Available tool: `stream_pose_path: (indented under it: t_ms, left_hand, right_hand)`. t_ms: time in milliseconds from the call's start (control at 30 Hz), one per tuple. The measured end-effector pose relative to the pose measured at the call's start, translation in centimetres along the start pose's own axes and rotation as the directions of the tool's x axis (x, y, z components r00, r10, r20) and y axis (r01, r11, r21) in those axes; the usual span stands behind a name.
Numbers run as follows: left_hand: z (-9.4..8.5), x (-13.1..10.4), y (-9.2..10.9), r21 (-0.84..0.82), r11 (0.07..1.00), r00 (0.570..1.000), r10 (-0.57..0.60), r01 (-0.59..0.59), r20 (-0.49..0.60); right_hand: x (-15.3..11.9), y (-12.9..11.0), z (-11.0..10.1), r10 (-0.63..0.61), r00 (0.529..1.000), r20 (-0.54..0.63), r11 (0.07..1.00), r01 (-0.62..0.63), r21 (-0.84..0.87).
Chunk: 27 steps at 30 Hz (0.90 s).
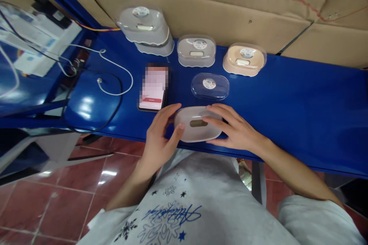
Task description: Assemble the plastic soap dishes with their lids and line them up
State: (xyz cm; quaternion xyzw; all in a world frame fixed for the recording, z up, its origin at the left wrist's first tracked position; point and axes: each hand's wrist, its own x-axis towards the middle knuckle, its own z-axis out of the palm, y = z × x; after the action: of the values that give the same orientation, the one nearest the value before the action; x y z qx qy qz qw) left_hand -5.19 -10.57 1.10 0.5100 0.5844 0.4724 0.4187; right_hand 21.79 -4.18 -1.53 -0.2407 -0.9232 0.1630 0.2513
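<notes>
A pale oval container (191,133) with a slot in its top lies near the table's front edge, between my hands. My left hand (163,134) curves around its left end, thumb on the rim. From the right, my right hand (232,128) holds the other end, fingers spread over the top and side. Just behind it lies a clear oval lid (214,90) with a round sticker. Farther back stand a greyish lidded box (196,59) and a peach lidded box (243,65).
Two grey boxes (143,26) are stacked at the back left. A phone (153,88) with a lit screen lies left of the lid. Cables (131,80) loop across the left of the blue table (287,111). Cardboard (212,15) lines the back edge.
</notes>
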Motion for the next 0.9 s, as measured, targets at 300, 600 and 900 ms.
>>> stream_pose_path:
  t_ms: [300, 600, 900]
  left_hand:
    - [-0.6, -2.2, -2.1, 0.253, 0.967, 0.997, -0.044, 0.028, 0.058]
    - [0.2, -1.3, -3.8, -0.393, 0.906, 0.987, -0.14, 0.158, 0.073]
    - [2.6, -0.4, -1.9, -0.725, 0.583, 0.928, -0.289, 0.366, 0.237]
  right_hand:
    - [0.1, 0.0, 1.1, 0.101, 0.992, 0.072, 0.995, -0.103, 0.015]
    - [-0.1, 1.0, 1.3, 0.052, 0.999, -0.012, 0.996, -0.05, 0.077]
    - [-0.1, 0.8, 1.4, 0.096, 0.995, -0.004, 0.988, -0.095, 0.122]
